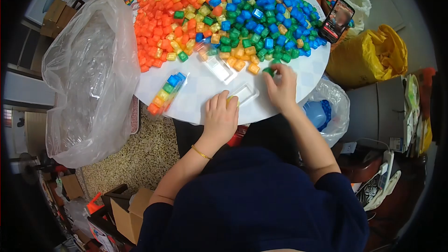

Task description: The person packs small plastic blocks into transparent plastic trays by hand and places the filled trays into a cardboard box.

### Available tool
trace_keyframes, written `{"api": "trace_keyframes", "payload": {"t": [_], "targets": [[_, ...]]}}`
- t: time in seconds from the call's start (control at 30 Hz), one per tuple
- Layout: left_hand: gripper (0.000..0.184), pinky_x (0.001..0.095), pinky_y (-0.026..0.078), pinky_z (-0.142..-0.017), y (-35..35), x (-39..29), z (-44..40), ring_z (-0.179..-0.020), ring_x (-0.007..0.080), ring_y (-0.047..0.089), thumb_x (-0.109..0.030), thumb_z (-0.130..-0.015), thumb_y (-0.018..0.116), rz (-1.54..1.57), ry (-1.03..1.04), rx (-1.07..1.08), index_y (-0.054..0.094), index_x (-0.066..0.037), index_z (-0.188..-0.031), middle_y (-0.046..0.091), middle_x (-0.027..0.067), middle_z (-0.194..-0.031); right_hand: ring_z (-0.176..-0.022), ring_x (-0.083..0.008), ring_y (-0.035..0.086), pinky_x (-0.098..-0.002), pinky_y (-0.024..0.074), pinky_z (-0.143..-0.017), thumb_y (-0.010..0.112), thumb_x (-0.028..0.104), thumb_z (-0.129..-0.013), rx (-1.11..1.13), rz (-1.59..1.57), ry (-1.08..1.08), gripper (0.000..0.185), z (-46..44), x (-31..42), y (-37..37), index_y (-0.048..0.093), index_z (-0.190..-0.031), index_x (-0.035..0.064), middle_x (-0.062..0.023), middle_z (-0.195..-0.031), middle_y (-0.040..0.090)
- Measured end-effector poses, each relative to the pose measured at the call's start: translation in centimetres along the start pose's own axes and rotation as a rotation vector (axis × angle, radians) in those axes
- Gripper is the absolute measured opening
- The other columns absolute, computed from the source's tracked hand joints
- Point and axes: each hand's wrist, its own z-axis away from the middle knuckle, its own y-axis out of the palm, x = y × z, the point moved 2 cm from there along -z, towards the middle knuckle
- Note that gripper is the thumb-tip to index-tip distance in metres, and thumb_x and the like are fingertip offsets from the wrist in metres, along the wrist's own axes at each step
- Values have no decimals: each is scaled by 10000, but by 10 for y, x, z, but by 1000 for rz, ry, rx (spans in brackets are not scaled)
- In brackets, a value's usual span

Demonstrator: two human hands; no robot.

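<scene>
My left hand (pixel 221 115) rests at the table's near edge, its fingers curled over one end of a clear plastic tray (pixel 252 94). A yellow cube (pixel 232 100) shows under its fingertips. My right hand (pixel 283 87) is just right of that tray, thumb and fingers pinching a green cube (pixel 269 71) on the near side of the pile. Left of my left hand lies a clear tray filled with a row of cubes (pixel 167 92), running from red through yellow and green to blue. Another clear tray (pixel 217 68) lies beyond my hands, slightly blurred.
A large pile of translucent cubes (pixel 242 14) in several colours covers the far part of the round white table (pixel 196 105). A phone (pixel 337 20) leans at its right edge. Plastic bags (pixel 88 79) stand left, a yellow sack (pixel 371 56) right, and a cardboard box (pixel 133 214) below left.
</scene>
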Motion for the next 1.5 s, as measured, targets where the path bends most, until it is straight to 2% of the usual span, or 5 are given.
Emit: {"api": "trace_keyframes", "payload": {"t": [0.27,0.43,0.6,1.07,1.5], "targets": [[452,417,364,-896,0,-10,-7,-1048,296,479,-125,-789,605,-121,40,34,528,-105,-1234,507,139,-1159,-871,-303,528,-389,378,-762,661,118,-714,45,-217,-217,117,1,9,11,598,-769,36,-109,-942,579],[413,421,364,-888,-5,-16,-14,-1042,294,480,-115,-798,595,-87,2,71,551,-100,-1208,509,142,-1141,-853,-286,550,-391,385,-720,694,139,-737,-98,441,-211,200,-72,2,14,621,-911,71,-85,-856,600],[422,428,370,-870,4,-2,-3,-1015,311,481,-145,-784,607,-58,36,3,533,-51,-1189,506,170,-1120,-843,-272,559,-384,379,-739,707,100,-708,43,-94,-392,283,2,31,-4,652,-986,80,-81,-913,625],[557,430,448,-829,-126,93,3,-949,352,551,-171,-679,762,118,-396,-259,508,-12,-1149,587,178,-992,-948,-292,538,-362,410,-844,627,54,-794,267,-273,-247,135,10,39,5,624,-926,25,-125,-1004,588],[536,439,510,-748,-104,103,-24,-883,348,635,-204,-662,755,-147,-529,344,473,-25,-1082,642,186,-901,-825,-279,598,-332,468,-756,615,33,-814,483,-357,-331,57,14,53,14,618,-808,-24,-141,-852,622]]}}
